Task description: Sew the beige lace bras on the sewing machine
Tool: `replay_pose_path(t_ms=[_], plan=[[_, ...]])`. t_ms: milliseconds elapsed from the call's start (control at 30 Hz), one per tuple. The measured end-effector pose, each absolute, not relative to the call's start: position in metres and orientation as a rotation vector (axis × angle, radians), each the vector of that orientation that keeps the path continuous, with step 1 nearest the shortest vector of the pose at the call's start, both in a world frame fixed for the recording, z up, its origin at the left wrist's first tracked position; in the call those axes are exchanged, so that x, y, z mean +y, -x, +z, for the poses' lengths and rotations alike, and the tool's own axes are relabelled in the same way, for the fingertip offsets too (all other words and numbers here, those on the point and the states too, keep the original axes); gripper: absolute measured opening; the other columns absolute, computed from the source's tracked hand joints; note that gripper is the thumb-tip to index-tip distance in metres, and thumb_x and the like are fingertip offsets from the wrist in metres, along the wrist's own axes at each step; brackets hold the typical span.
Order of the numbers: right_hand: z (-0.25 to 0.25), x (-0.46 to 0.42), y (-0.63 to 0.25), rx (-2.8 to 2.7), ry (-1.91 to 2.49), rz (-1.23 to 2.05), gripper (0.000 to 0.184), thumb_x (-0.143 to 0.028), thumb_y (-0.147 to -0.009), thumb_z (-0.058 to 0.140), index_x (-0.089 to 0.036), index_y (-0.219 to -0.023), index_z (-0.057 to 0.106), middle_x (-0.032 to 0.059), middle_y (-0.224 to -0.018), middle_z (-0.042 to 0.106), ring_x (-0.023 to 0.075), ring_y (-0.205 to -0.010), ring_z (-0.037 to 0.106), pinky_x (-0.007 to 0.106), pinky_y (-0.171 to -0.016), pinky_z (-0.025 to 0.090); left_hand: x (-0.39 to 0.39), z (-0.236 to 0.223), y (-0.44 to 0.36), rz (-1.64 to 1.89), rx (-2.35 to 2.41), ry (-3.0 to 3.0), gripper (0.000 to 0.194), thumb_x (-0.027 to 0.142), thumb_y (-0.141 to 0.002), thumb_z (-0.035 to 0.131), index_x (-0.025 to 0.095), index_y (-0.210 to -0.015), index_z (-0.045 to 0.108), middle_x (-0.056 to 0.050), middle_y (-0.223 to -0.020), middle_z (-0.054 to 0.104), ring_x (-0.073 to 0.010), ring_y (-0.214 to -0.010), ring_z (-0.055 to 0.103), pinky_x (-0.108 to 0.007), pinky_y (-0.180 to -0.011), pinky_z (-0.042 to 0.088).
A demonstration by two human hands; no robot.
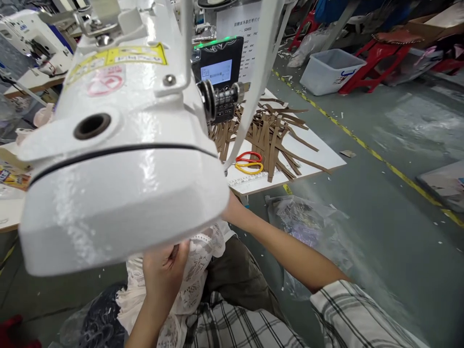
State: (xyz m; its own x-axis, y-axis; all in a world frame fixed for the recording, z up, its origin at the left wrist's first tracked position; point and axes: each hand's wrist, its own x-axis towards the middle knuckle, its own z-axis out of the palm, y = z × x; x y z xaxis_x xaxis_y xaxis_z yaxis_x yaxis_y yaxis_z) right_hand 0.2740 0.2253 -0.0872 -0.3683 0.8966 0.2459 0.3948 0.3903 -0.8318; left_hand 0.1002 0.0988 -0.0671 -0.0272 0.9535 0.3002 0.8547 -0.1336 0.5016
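A white sewing machine head (145,188) fills the upper left and hides much of the work beneath it. Below its lower edge, my left hand (165,270) is closed, thumb against curled fingers, on pale lace fabric (195,270). The lace hangs over my lap in gathered folds. My right hand (230,208) reaches in behind the machine head from the right; only the part near the wrist shows, and its fingers are hidden. A white strap (250,106) runs down past the machine's right side.
On the white table (250,186) lie many brown strips (268,140), scissors (250,166) with red and yellow handles, and a ruler. A control panel (217,72) stands behind. Plastic bags (304,227), a clear bin (329,72) and a red stool (377,63) are on the floor.
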Motion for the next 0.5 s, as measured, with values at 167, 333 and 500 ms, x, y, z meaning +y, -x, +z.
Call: replay_pose_path(t_ms=[167, 333, 500], plan=[[-0.0866, 0.2249, -0.2739, -1.847, 1.015, 1.006, 0.012, -0.016, -0.075, 0.057, -0.023, -0.066, 0.051, 0.0033, -0.082, 0.060, 0.0208, -0.085, 0.059, 0.033, -0.080, 0.050, 0.0982, -0.0661, -0.1023, 0.901, 1.970, -2.039, 0.020, 0.028, -0.089, 0.061, 0.023, -0.095, 0.078, -0.001, -0.070, 0.070, -0.0119, -0.057, 0.059, -0.022, -0.053, 0.042], [-0.0845, 0.2243, -0.2737, -1.847, 1.005, 1.022, 0.009, -0.015, -0.077, 0.056, -0.021, -0.071, 0.057, 0.0037, -0.085, 0.062, 0.0206, -0.085, 0.060, 0.032, -0.074, 0.047, 0.0984, -0.0661, -0.1026, 0.945, 1.946, -2.023, 0.020, 0.027, -0.090, 0.060, 0.022, -0.095, 0.078, -0.001, -0.067, 0.069, -0.0124, -0.056, 0.058, -0.023, -0.054, 0.042], [-0.0842, 0.2236, -0.2723, -1.821, 0.950, 1.012, 0.009, -0.014, -0.079, 0.057, -0.020, -0.080, 0.063, 0.0049, -0.093, 0.066, 0.0229, -0.094, 0.063, 0.032, -0.075, 0.049, 0.0980, -0.0683, -0.1005, 0.977, 1.926, -2.017, 0.019, 0.026, -0.090, 0.061, 0.021, -0.095, 0.078, -0.001, -0.064, 0.067, -0.0126, -0.054, 0.057, -0.024, -0.052, 0.041]])
